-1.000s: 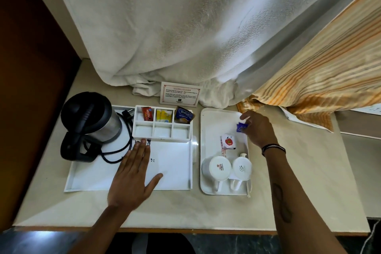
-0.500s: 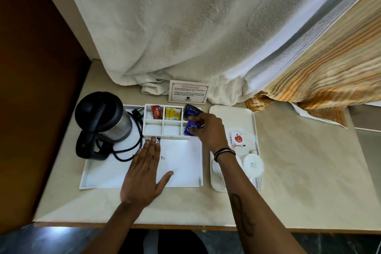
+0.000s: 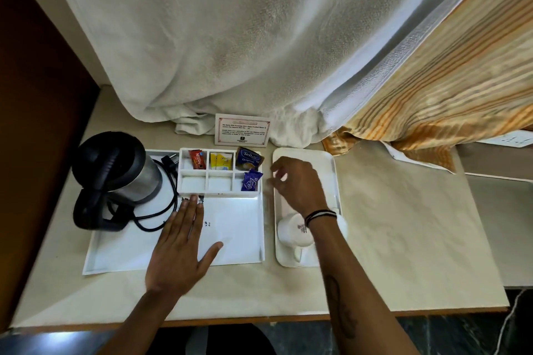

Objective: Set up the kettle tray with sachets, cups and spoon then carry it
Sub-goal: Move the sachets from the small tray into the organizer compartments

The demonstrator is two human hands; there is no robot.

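tabletop (image 3: pixel 403 239): beige, carries both trays
kettle tray (image 3: pixel 239 228): white, kettle (image 3: pixel 115 170) at its left
serving tray (image 3: pixel 331 164): just right of it, upturned cup (image 3: pixel 291 230) near end
left hand (image 3: pixel 181 245): spread flat on kettle tray floor
right hand (image 3: pixel 297 184): fingers loosely curled, empty, over serving tray
blue sachet (image 3: pixel 250 181): front-right compartment
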